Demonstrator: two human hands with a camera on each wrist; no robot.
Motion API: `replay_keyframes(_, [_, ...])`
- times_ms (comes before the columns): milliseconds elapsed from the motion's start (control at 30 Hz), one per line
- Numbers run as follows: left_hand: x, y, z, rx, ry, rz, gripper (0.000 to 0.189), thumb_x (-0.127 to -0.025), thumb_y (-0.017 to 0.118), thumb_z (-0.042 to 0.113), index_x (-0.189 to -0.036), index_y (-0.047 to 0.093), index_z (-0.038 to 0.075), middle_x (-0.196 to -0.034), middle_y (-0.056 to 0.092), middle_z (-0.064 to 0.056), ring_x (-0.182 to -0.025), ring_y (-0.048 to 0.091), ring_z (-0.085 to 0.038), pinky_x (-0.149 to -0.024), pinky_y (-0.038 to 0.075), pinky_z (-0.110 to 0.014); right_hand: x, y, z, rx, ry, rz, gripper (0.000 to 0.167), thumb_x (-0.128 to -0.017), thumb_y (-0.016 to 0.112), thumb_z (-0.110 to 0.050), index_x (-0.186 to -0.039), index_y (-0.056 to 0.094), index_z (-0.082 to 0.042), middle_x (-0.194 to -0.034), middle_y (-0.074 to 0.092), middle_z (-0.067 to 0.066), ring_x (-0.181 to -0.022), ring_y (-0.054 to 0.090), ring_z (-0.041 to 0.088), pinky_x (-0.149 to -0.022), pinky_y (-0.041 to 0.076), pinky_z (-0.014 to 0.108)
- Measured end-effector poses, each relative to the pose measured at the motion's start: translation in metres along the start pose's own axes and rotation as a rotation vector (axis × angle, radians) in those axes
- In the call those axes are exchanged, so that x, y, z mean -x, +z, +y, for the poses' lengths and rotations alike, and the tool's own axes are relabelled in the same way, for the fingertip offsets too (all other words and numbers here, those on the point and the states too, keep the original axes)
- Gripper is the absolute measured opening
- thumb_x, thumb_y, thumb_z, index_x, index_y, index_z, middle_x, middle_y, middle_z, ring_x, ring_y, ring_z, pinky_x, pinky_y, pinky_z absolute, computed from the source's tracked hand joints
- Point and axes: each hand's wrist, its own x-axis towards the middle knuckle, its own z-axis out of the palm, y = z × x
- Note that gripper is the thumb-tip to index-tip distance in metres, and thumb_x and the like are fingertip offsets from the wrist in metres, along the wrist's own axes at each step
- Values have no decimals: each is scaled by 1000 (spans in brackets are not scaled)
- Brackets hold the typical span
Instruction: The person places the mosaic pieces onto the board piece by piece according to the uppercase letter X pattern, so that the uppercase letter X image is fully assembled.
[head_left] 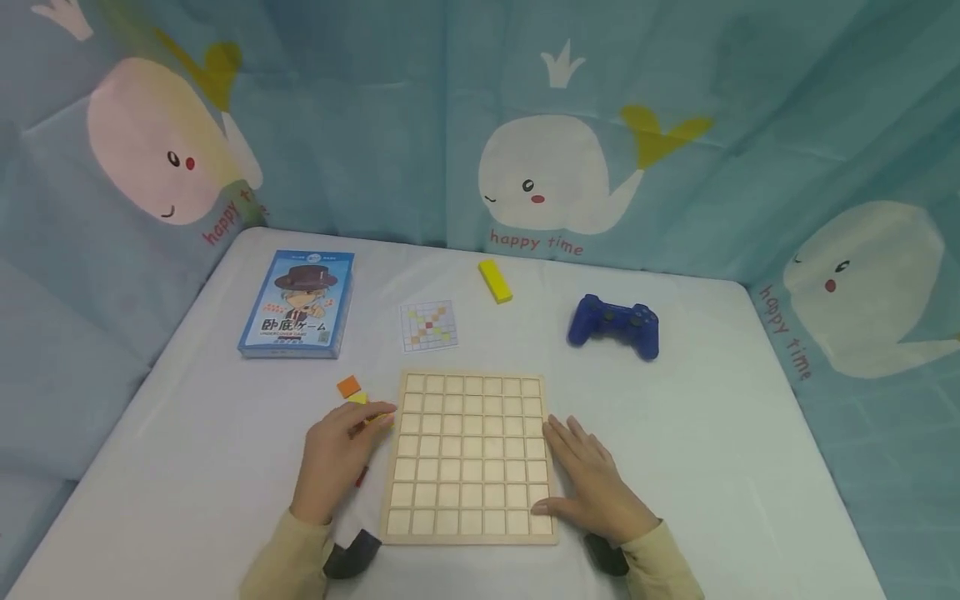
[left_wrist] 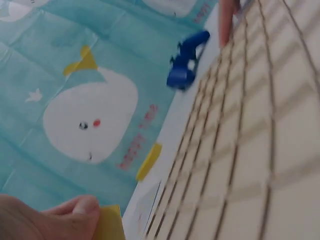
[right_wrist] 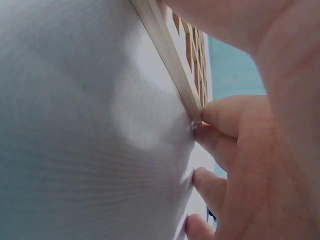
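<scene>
A wooden grid board (head_left: pixel 472 537) lies in front of me, its square cells bare. At its left edge my left hand (head_left: pixel 339 446) pinches a yellow tile (left_wrist: pixel 111 223) between thumb and fingers. An orange tile (head_left: pixel 348 387) and another yellow tile (head_left: pixel 357 398) lie just beyond that hand, and a dark red tile (head_left: pixel 362 477) shows beside it. My right hand (head_left: pixel 596 483) rests along the board's right edge with fingers extended. Its thumb lies over the rim, and in the right wrist view its fingertips (right_wrist: pixel 212 112) touch the frame's side and the cloth.
Behind the board lies a printed pattern card (head_left: pixel 429 326). A blue game box (head_left: pixel 296 304) is at the back left, a yellow block (head_left: pixel 495 281) at the back, and a blue game controller (head_left: pixel 613 325) at the back right. A whale-print curtain (head_left: pixel 405 150) hangs behind the table.
</scene>
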Motion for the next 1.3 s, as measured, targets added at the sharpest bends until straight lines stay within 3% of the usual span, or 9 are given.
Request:
replay_keyframes(200, [-33,38,21,188,-129,-205,21,-88,70,15,-109,72,18,-98,70,-3,-87,65,-17,-78,53,-35,1,-1,0,-15,5,21,106,-72,75,-53,-152,23,-7,-158,20,11,-144,14,39,-110,14,64])
replay_keyframes(267, [-38,49,24,237,-170,-256,23,-88,69,13,-110,70,16,-98,68,-4,-85,66,-17,-75,55,-35,1,-1,0,-15,-11,35,105,-72,74,-53,-151,24,-6,-157,22,13,-143,16,41,-109,16,66])
replay_keyframes(367, [-41,60,26,251,-175,-296,21,-88,68,10,-109,69,13,-93,64,-5,-77,64,-15,-70,54,-31,1,1,-1,-5,-24,47,104,-73,73,-54,-150,26,-4,-156,24,14,-142,19,43,-107,18,67])
replay_keyframes(633, [-37,73,21,90,-17,-247,18,-88,68,8,-105,70,11,-88,60,-2,-76,52,-16,-71,46,-33,0,2,0,-4,8,3,105,-73,72,-56,-152,22,-7,-158,19,10,-145,13,38,-110,15,64])
replay_keyframes(800, [-34,75,25,31,31,-226,17,-87,69,9,-104,71,9,-91,58,-5,-79,54,-18,-70,47,-34,1,0,-1,-8,-5,15,104,-74,73,-54,-151,23,-6,-158,20,11,-144,14,40,-110,15,65])
replay_keyframes(1033, [-33,73,26,15,20,-223,16,-87,70,10,-103,70,9,-93,60,-5,-80,55,-17,-71,47,-33,1,1,-1,8,-26,43,103,-73,73,-53,-151,25,-5,-157,23,13,-143,17,42,-108,17,65])
replay_keyframes(1300, [-41,59,15,41,-54,-232,14,-89,67,9,-102,71,12,-92,66,-3,-83,60,-19,-75,51,-37,0,0,-2,-4,-23,33,103,-74,73,-52,-151,24,-5,-157,21,12,-143,16,41,-109,15,65])
